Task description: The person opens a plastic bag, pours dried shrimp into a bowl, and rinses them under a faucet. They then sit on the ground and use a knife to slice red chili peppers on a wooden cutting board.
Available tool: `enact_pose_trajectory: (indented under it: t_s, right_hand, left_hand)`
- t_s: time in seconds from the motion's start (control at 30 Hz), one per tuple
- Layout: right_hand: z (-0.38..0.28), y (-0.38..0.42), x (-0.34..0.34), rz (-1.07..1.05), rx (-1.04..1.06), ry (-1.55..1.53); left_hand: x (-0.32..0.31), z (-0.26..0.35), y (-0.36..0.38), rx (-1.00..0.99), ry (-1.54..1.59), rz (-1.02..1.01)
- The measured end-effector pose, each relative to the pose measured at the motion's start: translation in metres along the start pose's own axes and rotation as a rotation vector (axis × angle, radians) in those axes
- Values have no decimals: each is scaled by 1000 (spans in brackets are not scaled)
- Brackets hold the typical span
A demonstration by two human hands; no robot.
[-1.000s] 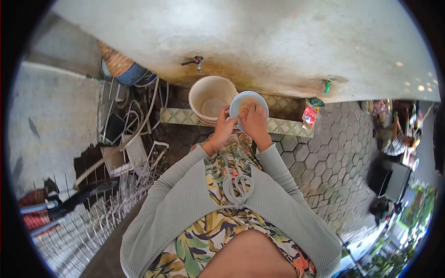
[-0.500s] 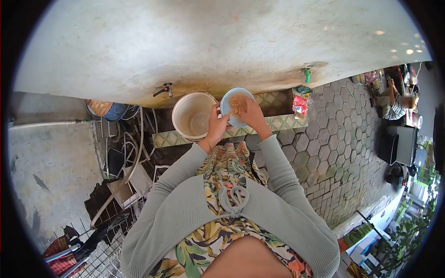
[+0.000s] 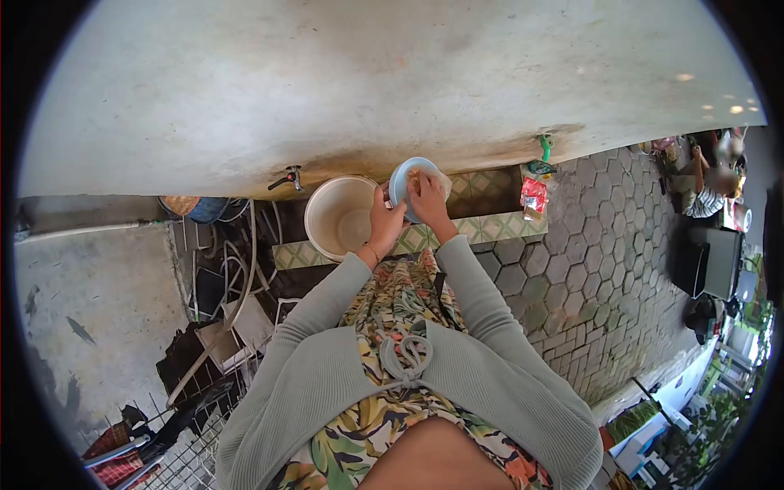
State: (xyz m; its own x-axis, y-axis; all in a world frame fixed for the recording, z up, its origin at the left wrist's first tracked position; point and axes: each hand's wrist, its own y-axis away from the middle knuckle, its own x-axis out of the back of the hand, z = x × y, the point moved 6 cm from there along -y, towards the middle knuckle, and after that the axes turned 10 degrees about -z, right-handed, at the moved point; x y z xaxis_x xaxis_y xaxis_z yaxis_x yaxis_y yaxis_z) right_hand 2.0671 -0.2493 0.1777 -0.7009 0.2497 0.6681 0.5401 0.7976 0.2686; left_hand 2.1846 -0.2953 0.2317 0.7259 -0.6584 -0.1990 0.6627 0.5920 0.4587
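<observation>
My left hand (image 3: 385, 220) is closed on the left rim of a light blue bowl (image 3: 398, 186). The bowl tilts to the right and holds light brown pieces (image 3: 414, 177) too small to name. Over those pieces lies my right hand (image 3: 429, 200), its fingers slightly apart and reaching into the bowl; their tips are partly hidden. Pale cloudy water (image 3: 445, 186) seems to run over the right side. Just left of the bowl stands a white bucket (image 3: 320, 219), close beside my left hand.
A tiled ledge (image 3: 490, 227) borders the trough below the wall. Two taps, one dark-handled (image 3: 290, 177) and one green (image 3: 546, 147), jut from the wall. Red packets (image 3: 533, 196) lie at the ledge's right end. Hoses (image 3: 245, 269) hang left. Another person (image 3: 701, 196) sits far right.
The bowl has tipped from nearly level toward the right. My right hand has shifted slightly left and up over the pieces. The whole view has moved a little.
</observation>
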Motion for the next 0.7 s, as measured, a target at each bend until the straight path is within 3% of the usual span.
enact_pose_trajectory:
  t_s: [0.27, 0.7]
  right_hand:
    - [-11, -5, 0, 49, 3, -32]
    - [-27, 11, 9, 65, 25, 6]
  left_hand:
    - [0, 16, -5, -11, -116, 7]
    - [-4, 24, 9, -29, 112, 41]
